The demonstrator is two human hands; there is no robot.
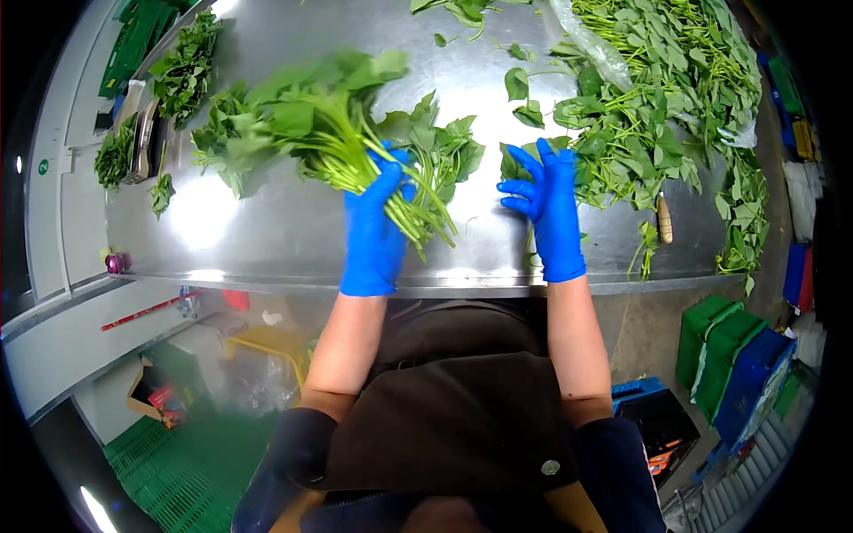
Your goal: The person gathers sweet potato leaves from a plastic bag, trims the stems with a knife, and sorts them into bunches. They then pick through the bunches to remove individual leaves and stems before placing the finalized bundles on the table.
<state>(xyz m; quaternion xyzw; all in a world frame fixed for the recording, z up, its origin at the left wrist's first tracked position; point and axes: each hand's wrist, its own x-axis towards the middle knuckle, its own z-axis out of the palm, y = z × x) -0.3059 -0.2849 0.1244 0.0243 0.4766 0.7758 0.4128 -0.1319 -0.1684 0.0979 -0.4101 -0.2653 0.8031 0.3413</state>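
Observation:
My left hand (378,213), in a blue glove, is wrapped round the stems of a bunch of leafy greens (333,133). The leaves point away to the upper left, slightly blurred, and the cut stem ends stick out below the hand. My right hand (542,195), gloved in blue too, is held with its fingers spread, just left of a large pile of leafy greens (649,107). Nothing sits between its fingers. Behind the held bunch, more greens (440,147) lie on the metal table (284,240).
A wooden-handled tool (665,219) lies by the pile. Clear plastic (595,44) partly covers the greens. At the far left are further bunches (187,71) and a box (140,147). Stacked crates (720,355) stand below right. A small purple thing (115,263) is at the left corner.

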